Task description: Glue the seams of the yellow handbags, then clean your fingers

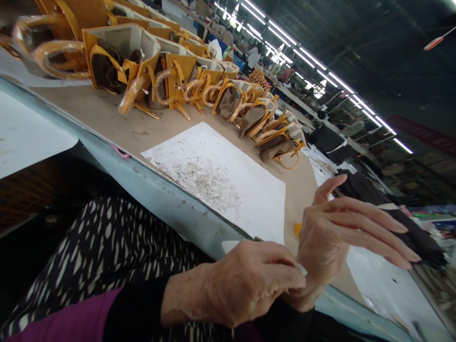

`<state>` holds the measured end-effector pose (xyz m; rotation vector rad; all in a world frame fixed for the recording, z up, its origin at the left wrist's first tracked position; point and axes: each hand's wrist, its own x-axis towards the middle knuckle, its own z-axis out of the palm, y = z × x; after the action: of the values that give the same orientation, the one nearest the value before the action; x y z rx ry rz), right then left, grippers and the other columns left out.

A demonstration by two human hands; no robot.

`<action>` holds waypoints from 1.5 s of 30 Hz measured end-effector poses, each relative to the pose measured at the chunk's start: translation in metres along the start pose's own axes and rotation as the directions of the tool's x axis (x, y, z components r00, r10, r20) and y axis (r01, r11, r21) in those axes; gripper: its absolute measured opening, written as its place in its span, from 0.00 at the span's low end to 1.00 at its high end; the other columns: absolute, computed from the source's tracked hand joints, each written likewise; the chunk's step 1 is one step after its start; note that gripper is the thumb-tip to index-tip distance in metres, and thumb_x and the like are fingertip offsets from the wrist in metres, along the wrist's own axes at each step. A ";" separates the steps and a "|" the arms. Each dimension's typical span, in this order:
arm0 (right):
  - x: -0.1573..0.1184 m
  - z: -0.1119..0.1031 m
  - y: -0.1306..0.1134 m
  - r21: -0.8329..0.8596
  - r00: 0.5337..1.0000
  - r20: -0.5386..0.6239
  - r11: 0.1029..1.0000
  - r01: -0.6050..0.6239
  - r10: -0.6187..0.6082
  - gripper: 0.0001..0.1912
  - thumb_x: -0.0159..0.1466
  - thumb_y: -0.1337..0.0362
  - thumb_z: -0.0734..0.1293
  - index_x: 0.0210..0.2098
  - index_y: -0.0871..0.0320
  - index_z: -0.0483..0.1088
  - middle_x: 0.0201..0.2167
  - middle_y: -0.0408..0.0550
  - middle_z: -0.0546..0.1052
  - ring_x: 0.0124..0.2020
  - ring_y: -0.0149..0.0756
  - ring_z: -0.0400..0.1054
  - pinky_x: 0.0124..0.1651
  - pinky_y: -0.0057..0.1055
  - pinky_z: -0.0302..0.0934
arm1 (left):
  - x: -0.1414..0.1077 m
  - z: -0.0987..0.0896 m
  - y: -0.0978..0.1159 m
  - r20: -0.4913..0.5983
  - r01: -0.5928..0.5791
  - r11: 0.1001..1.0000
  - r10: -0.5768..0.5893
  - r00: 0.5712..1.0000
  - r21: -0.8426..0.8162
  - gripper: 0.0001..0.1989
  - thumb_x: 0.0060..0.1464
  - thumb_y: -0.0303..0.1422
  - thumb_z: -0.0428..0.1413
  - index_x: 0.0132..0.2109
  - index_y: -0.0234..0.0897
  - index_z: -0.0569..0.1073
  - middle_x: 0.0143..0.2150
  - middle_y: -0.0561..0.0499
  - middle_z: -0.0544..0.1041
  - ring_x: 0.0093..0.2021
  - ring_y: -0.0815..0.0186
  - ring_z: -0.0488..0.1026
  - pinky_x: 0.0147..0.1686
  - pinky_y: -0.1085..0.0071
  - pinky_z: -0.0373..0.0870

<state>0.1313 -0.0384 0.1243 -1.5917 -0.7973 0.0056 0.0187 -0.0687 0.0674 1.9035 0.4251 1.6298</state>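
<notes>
My left hand (245,280) is closed, its fingertips pinched together against the wrist of my right hand. A small whitish bit (302,269) shows at those fingertips, too little of it to name. My right hand (338,228) is raised over the table edge, fingers stretched out and thumb up, holding nothing. Behind both hands lies a white sheet (260,190) with dark smudges and specks. A white corner (230,245) sticks out behind my left hand; the rest of it is hidden.
Yellow handbags (178,78) with wrapped handles stand in rows along the brown-covered table (121,107). Dark folded material (377,199) lies at the right. A pink-handled object (120,151) lies at the table edge. People work at benches far behind.
</notes>
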 end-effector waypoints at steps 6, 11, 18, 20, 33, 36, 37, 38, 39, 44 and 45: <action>0.006 0.007 0.001 0.099 0.931 0.305 0.979 0.179 -0.201 0.24 0.68 0.51 0.53 0.37 0.60 0.73 0.69 0.41 0.49 0.60 0.40 0.05 0.42 0.26 0.71 | -0.015 0.010 -0.003 0.201 -0.058 0.986 0.026 0.979 0.155 0.12 0.57 0.19 0.46 0.32 0.29 0.72 0.32 0.45 0.74 0.33 0.67 0.71 0.35 0.76 0.70; 0.005 0.009 0.000 0.004 0.939 0.290 0.981 0.192 -0.185 0.19 0.69 0.55 0.54 0.48 0.54 0.71 0.64 0.48 0.61 0.69 0.43 0.29 0.51 0.39 0.70 | -0.005 -0.006 -0.004 0.052 0.021 0.996 -0.025 0.998 0.084 0.10 0.60 0.20 0.46 0.37 0.27 0.73 0.32 0.45 0.74 0.33 0.69 0.70 0.33 0.77 0.69; 0.005 0.017 -0.006 -0.475 0.707 0.579 0.536 0.698 -0.407 0.31 0.69 0.69 0.33 0.68 0.51 0.42 0.57 0.64 0.67 0.56 0.55 0.65 0.47 0.66 0.64 | 0.000 -0.004 -0.001 0.161 -0.004 0.993 -0.015 0.987 0.114 0.08 0.58 0.21 0.48 0.36 0.29 0.72 0.35 0.47 0.74 0.34 0.71 0.69 0.36 0.80 0.69; 0.005 0.019 -0.006 -0.624 0.654 0.627 0.228 0.747 -0.424 0.33 0.66 0.73 0.32 0.68 0.60 0.42 0.51 0.68 0.71 0.46 0.53 0.73 0.37 0.56 0.71 | -0.006 -0.001 -0.002 0.215 0.002 0.988 -0.035 0.976 0.155 0.08 0.57 0.20 0.48 0.36 0.29 0.71 0.35 0.47 0.74 0.35 0.70 0.69 0.36 0.78 0.68; 0.053 0.094 -0.016 0.487 0.500 0.866 -0.201 -0.850 -0.016 0.12 0.66 0.64 0.58 0.48 0.60 0.63 0.31 0.45 0.74 0.28 0.30 0.69 0.30 0.27 0.66 | 0.007 -0.046 -0.029 -0.253 0.318 0.934 -0.272 0.929 0.164 0.10 0.59 0.22 0.49 0.33 0.31 0.73 0.32 0.49 0.72 0.31 0.70 0.69 0.31 0.76 0.66; 0.058 0.123 -0.023 0.565 0.567 0.823 -0.040 -0.824 -0.036 0.13 0.68 0.58 0.57 0.44 0.61 0.64 0.32 0.46 0.74 0.27 0.27 0.69 0.29 0.23 0.65 | 0.014 -0.055 -0.030 -0.319 0.329 0.932 -0.270 0.909 0.150 0.10 0.58 0.22 0.49 0.32 0.32 0.73 0.30 0.50 0.72 0.30 0.70 0.69 0.31 0.76 0.65; 0.058 0.133 -0.024 0.581 0.582 0.812 -0.045 -0.813 -0.042 0.14 0.67 0.56 0.58 0.42 0.60 0.65 0.32 0.46 0.74 0.26 0.27 0.68 0.28 0.23 0.65 | 0.016 -0.056 -0.031 -0.333 0.331 0.932 -0.269 0.904 0.145 0.10 0.58 0.22 0.49 0.32 0.32 0.73 0.30 0.50 0.72 0.30 0.70 0.69 0.31 0.75 0.65; 0.058 0.142 -0.024 0.596 0.598 0.800 -0.050 -0.801 -0.048 0.14 0.66 0.54 0.60 0.40 0.58 0.65 0.31 0.44 0.74 0.25 0.26 0.67 0.26 0.23 0.64 | 0.017 -0.057 -0.031 -0.347 0.330 0.933 -0.266 0.899 0.141 0.10 0.58 0.22 0.49 0.32 0.32 0.73 0.30 0.50 0.72 0.31 0.69 0.69 0.32 0.75 0.65; 0.057 0.150 -0.025 0.602 0.605 0.794 -0.066 -0.796 -0.056 0.13 0.65 0.53 0.61 0.39 0.56 0.66 0.31 0.42 0.74 0.23 0.26 0.66 0.25 0.22 0.63 | 0.019 -0.058 -0.032 -0.362 0.329 0.934 -0.262 0.895 0.137 0.10 0.58 0.22 0.50 0.32 0.32 0.73 0.30 0.50 0.72 0.31 0.69 0.69 0.32 0.75 0.65; 0.061 0.168 -0.035 0.397 0.441 0.893 -0.313 -0.863 -0.085 0.12 0.65 0.55 0.62 0.45 0.53 0.65 0.33 0.42 0.72 0.25 0.30 0.66 0.24 0.27 0.65 | 0.022 -0.064 -0.032 -0.415 0.331 0.936 -0.257 0.873 0.118 0.10 0.57 0.22 0.51 0.31 0.32 0.73 0.29 0.51 0.71 0.29 0.71 0.68 0.31 0.76 0.63; 0.063 0.165 -0.037 0.318 0.379 0.920 -0.381 -0.868 -0.096 0.13 0.66 0.55 0.60 0.47 0.54 0.64 0.35 0.45 0.72 0.27 0.33 0.66 0.25 0.30 0.67 | 0.022 -0.065 -0.032 -0.423 0.332 0.937 -0.258 0.869 0.109 0.10 0.57 0.22 0.51 0.31 0.32 0.74 0.29 0.51 0.71 0.29 0.71 0.68 0.31 0.76 0.63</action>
<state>0.0880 0.1354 0.1500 -0.0305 -0.1378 1.7315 -0.0358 -0.0157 0.0699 1.5132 1.0153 1.8142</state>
